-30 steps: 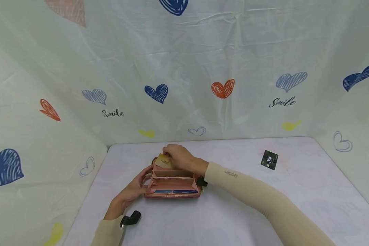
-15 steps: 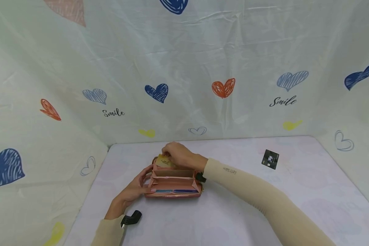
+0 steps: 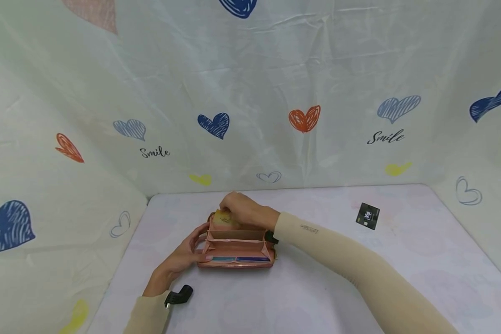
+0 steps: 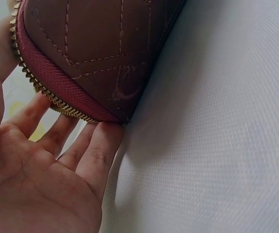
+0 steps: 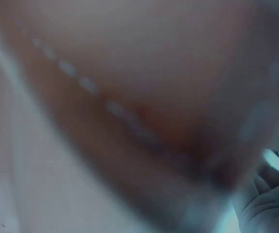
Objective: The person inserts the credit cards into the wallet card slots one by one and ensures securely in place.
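Note:
A pink zip-around wallet point(image 3: 235, 248) stands spread wide on the table, its compartments facing up. My left hand point(image 3: 183, 254) holds its left end, thumb over the front edge and fingers along the side. In the left wrist view, the fingers point(image 4: 98, 158) touch the wallet's quilted end point(image 4: 95, 43) beside the brass zip teeth. At the back section my right hand point(image 3: 244, 209) pinches a gold card point(image 3: 222, 218), whose lower part is hidden in the wallet. Blue cards point(image 3: 250, 259) sit in the front slots. The right wrist view is mostly blurred wallet lining point(image 5: 129, 73).
A black card marked "Vip" point(image 3: 368, 216) lies at the back right of the white table point(image 3: 309, 297). Behind the table hangs a white cloth point(image 3: 250, 93) printed with hearts. Black straps with camera mounts point(image 3: 179, 295) sit at the wrists.
The gold card has sunk slightly lower into the back of the wallet, with my right hand still on it. My left hand keeps its hold. The head view has shifted a little.

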Demonstrator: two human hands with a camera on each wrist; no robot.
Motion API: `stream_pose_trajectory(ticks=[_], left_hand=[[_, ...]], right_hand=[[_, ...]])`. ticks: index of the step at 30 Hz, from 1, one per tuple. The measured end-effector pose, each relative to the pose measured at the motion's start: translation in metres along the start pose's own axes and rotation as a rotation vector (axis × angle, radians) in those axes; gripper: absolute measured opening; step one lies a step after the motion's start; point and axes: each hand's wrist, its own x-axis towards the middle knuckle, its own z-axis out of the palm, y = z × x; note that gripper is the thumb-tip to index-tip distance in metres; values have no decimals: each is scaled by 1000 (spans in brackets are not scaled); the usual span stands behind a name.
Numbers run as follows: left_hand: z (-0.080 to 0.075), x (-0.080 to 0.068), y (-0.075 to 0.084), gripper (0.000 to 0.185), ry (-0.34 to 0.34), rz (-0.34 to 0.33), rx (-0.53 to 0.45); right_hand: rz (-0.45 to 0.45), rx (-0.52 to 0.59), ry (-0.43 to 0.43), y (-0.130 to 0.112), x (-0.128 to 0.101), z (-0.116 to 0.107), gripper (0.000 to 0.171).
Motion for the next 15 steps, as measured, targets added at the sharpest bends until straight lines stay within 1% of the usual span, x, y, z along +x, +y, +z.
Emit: stream_pose_trajectory(ticks=[3,7,9,12,15], left_hand=[[0,0,0,106,1,0,-1],[1,0,0,105,2,-7,3],[1,0,0,105,0,-11,10],[1,0,-1,105,4,-22,20],[0,0,-1,106,-1,-15,26]], right_hand=[[-23,35,-47,3,2,0,30],[-33,43,-89,5,3,-2,33],[-43,31,-110,5,4,-4,32],[-73,13,-146,6,5,-6,39],[-113,-12,-174,6,5,-7,45]])
